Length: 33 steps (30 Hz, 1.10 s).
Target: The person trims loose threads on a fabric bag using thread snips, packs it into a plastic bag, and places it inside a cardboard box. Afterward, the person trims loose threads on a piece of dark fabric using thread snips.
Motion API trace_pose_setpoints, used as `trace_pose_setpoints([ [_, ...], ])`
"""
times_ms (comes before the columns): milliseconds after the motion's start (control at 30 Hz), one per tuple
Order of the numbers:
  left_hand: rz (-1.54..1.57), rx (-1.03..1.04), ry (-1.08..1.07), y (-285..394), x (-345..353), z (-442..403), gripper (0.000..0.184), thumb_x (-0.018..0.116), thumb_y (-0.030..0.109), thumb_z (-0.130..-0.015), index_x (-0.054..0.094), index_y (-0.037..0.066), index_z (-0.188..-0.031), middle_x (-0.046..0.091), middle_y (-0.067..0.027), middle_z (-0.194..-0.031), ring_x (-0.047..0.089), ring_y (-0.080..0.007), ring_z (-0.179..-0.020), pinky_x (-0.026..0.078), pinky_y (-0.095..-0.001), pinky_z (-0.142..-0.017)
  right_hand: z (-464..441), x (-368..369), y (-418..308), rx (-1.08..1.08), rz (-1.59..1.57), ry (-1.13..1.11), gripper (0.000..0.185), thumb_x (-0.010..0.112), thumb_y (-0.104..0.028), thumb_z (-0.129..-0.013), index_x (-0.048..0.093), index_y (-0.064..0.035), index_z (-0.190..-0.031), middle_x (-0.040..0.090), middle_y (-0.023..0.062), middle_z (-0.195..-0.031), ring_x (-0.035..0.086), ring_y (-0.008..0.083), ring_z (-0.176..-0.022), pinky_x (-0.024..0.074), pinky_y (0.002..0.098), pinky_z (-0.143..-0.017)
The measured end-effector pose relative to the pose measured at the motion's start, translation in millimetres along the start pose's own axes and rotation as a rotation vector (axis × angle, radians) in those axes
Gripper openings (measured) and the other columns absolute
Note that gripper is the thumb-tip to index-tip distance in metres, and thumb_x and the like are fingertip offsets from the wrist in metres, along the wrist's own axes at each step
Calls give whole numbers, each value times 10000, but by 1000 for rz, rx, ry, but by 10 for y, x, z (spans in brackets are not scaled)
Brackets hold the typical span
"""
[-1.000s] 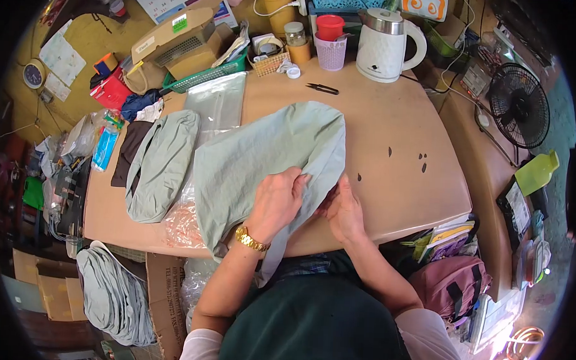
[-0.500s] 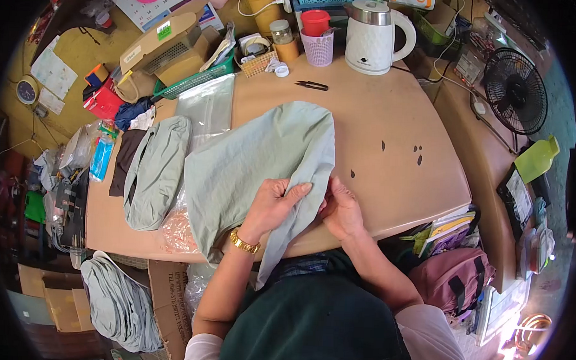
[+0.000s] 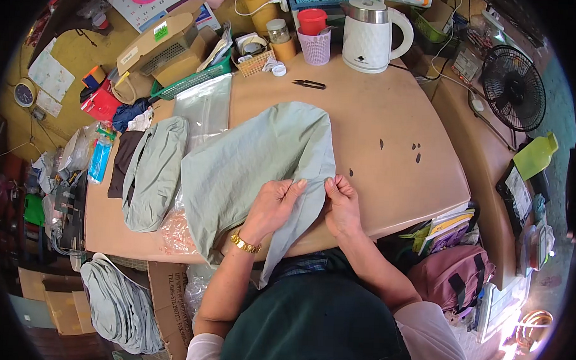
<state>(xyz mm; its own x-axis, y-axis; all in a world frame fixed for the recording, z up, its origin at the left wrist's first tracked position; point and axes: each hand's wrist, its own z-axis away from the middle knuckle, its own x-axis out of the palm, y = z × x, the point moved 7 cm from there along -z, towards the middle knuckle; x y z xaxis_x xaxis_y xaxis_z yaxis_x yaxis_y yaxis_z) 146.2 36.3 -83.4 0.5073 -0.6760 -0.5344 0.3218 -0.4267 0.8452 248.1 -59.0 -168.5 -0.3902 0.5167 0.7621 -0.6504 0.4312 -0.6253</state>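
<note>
A large pale grey-green cloth piece (image 3: 251, 150) lies across the front of the tan table, one edge hanging toward my lap. My left hand (image 3: 273, 205), with a gold watch on the wrist, grips the folded band of the cloth between thumb and fingers. On the band's right edge, my right hand (image 3: 343, 204) pinches the fabric with thumb and forefinger. Both hands are close together, with a short stretch of band between them. Left of this piece lies another bunched grey-green cloth (image 3: 153, 175), partly over a dark brown cloth (image 3: 121, 164).
Thread snips (image 3: 310, 83) lie beyond the cloth. A white electric kettle (image 3: 367, 40), a lilac cup (image 3: 314, 47) and a basket (image 3: 254, 63) line the back. Clear plastic bags (image 3: 205, 104) are at left. A stack of grey cloths (image 3: 120, 304) sits below the table's left edge.
My right hand has shifted its fingers from beneath the cloth edge to a pinch on top of it. My left hand stays on the band; the view has moved slightly.
</note>
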Motion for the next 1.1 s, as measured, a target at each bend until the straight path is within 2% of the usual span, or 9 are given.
trace_pose_setpoints([
  [67,16,-2,1,21,18,-8,528,574,380,-959,488,-46,-659,345,-92,-531,329,-145,-514,347,-346,-488,42,-31,-38,-18,0,49,153,645,-169,-930,545,-125,-822,599,-13,-803,547,86,-711,455,251,-686],
  [167,95,-46,44,171,-84,26,528,604,389,-945,525,-28,-631,380,-30,-494,316,-113,-515,329,-311,-473,337,283,-69,418,-135,-68,182,639,-278,-935,592,-104,-964,634,22,-904,598,143,-864,478,303,-799],
  [233,-400,14,-37,303,-116,92,474,681,364,-886,534,-22,-654,478,-79,-499,421,-204,-479,383,-350,-490,450,446,-24,478,-85,-171,369,607,-358,-944,583,-60,-1161,646,80,-1049,596,228,-1050,466,384,-918],
  [367,-339,104,137,460,-206,501,429,739,316,-824,528,-29,-682,560,-152,-580,534,-322,-533,423,-395,-523,224,445,11,508,-119,-178,445,578,-314,-964,524,14,-1260,620,148,-1174,572,294,-1147,453,446,-978],
  [533,-445,-87,-41,-41,-189,880,294,694,230,-839,558,-20,-763,638,-181,-708,602,-419,-675,461,-446,-589,-87,498,-89,359,-104,-150,400,571,-279,-970,535,29,-1223,638,176,-1147,620,290,-1064,491,437,-930],
  [700,185,-209,-92,-19,-332,1024,168,654,137,-874,594,-18,-845,472,-165,-623,427,-241,-563,396,-339,-558,-381,316,-99,248,196,-96,365,581,-263,-965,566,22,-1193,656,172,-1095,646,273,-985,516,400,-896],
  [900,-249,-110,120,56,-395,919,226,637,166,-894,547,-12,-788,534,-233,-655,548,-376,-608,414,-437,-564,-83,332,104,296,225,-167,405,675,-255,-907,573,14,-1193,675,127,-1077,640,226,-973,499,382,-913],
  [1000,-325,-62,130,64,-319,902,235,634,163,-894,526,-7,-772,558,-241,-672,570,-420,-646,417,-476,-564,3,306,74,83,624,-219,387,708,-211,-882,583,8,-1175,674,93,-1089,633,209,-977,492,373,-919],
  [1100,-300,-47,161,105,-303,866,175,640,139,-902,581,-15,-841,520,-211,-633,500,-312,-538,403,-381,-529,-222,-30,-66,143,238,21,313,777,-272,-823,654,-29,-977,687,43,-946,630,107,-769,496,275,-703],
])
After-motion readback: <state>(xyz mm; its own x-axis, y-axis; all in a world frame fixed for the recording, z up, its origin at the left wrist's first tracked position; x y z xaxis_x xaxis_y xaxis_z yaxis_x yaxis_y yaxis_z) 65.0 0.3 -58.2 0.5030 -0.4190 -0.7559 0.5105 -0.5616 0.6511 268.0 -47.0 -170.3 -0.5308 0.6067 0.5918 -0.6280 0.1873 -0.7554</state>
